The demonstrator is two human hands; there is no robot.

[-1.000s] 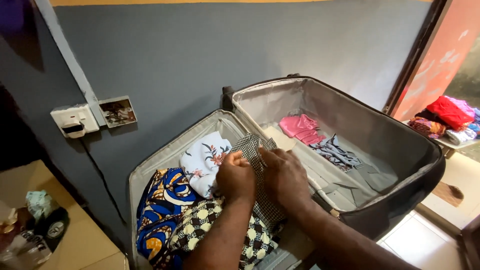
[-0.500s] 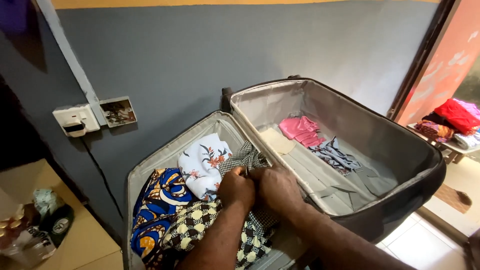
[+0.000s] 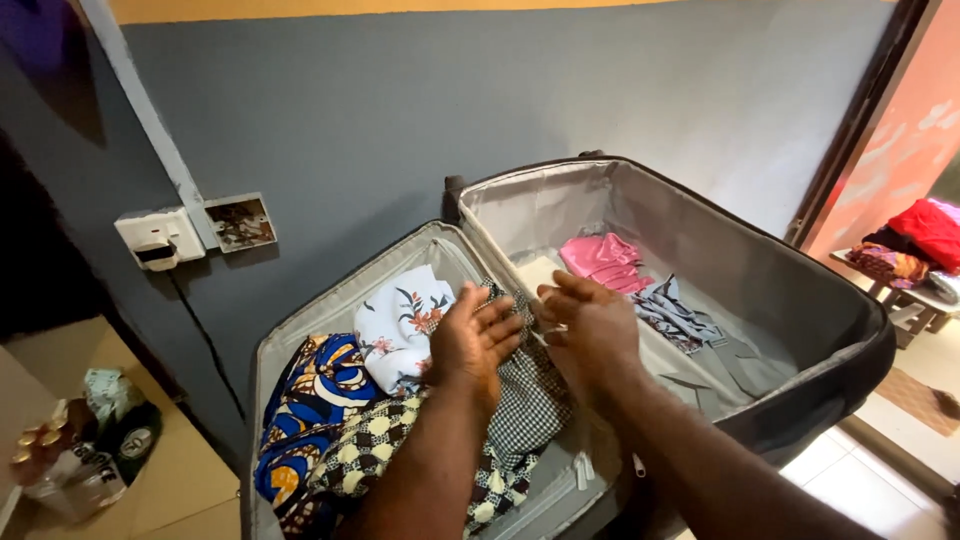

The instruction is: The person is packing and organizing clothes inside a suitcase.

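An open grey-lined suitcase (image 3: 700,230) lies against the wall. Its left half holds a white floral cloth (image 3: 400,320), a blue and orange print (image 3: 310,400), a cream and brown patterned cloth (image 3: 375,450) and a black-and-white checked garment (image 3: 530,400). My left hand (image 3: 475,340) rests flat on the checked garment, fingers spread. My right hand (image 3: 590,325) hovers just to its right over the middle divider, fingers apart and holding nothing. In the right half lie a pink garment (image 3: 603,257) and a grey patterned cloth (image 3: 680,310).
A wall socket (image 3: 160,240) with a plugged cable and an open wall box (image 3: 240,222) sit to the left. Bottles and a dark bag (image 3: 85,445) stand on the floor at lower left. A doorway at right shows a table with piled clothes (image 3: 915,240).
Both hands were bunched together gripping the checked garment; they have now let go, opened out and parted, with the garment lying flat in the left half.
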